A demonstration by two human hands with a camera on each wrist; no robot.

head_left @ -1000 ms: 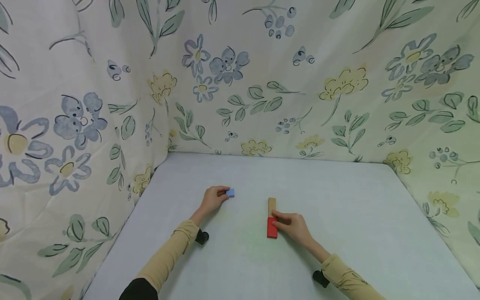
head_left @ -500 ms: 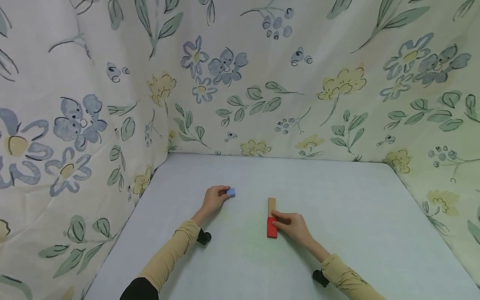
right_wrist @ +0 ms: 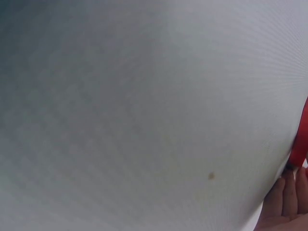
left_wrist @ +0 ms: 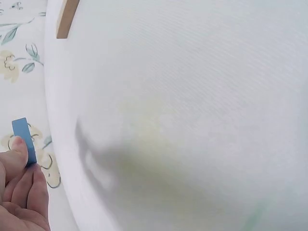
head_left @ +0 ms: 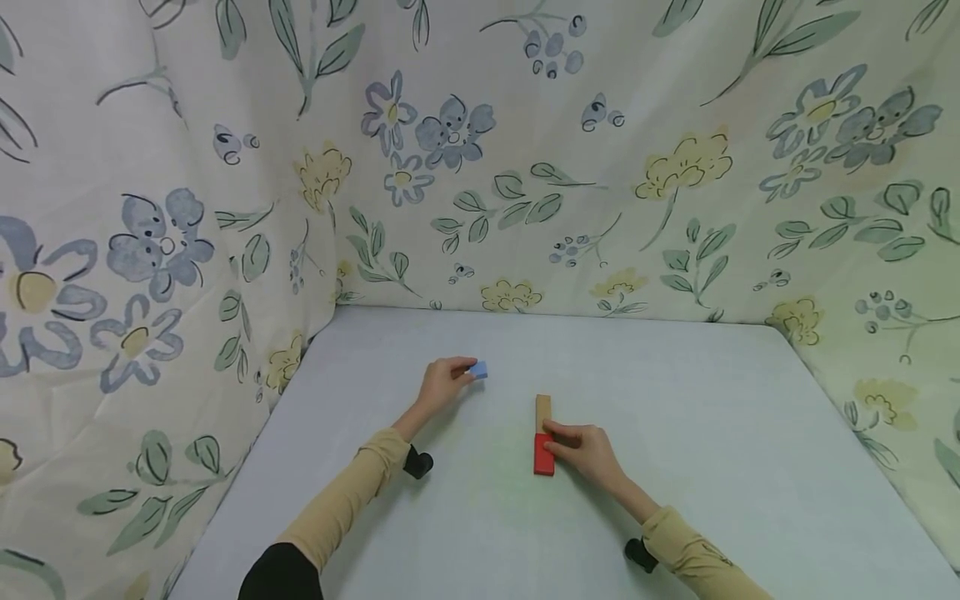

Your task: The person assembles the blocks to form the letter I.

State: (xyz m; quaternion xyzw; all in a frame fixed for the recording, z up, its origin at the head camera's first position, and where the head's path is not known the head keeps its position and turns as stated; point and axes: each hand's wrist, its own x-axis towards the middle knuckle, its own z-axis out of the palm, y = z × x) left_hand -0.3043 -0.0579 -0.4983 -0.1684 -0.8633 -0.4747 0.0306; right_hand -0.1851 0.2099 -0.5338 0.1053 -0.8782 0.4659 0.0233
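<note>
My left hand (head_left: 441,385) pinches a small blue block (head_left: 478,370) between thumb and fingers, at the far middle of the table. In the left wrist view the blue block (left_wrist: 24,140) shows as a flat bar with the thumb (left_wrist: 18,151) across it. A red block (head_left: 543,455) lies on the table, end to end with a natural wood block (head_left: 543,413) on its far side. My right hand (head_left: 588,454) grips the red block from the right, its index finger near the seam between the two. Only an edge of the red block (right_wrist: 301,139) shows in the right wrist view.
The blocks are on a white-covered table (head_left: 712,433). Flower-printed cloth (head_left: 525,167) hangs behind it and along both sides. Small black devices (head_left: 417,462) are worn at the wrists.
My left hand has moved away from me and to the right with the blue block. The right hand, red block and wood block have stayed in place.
</note>
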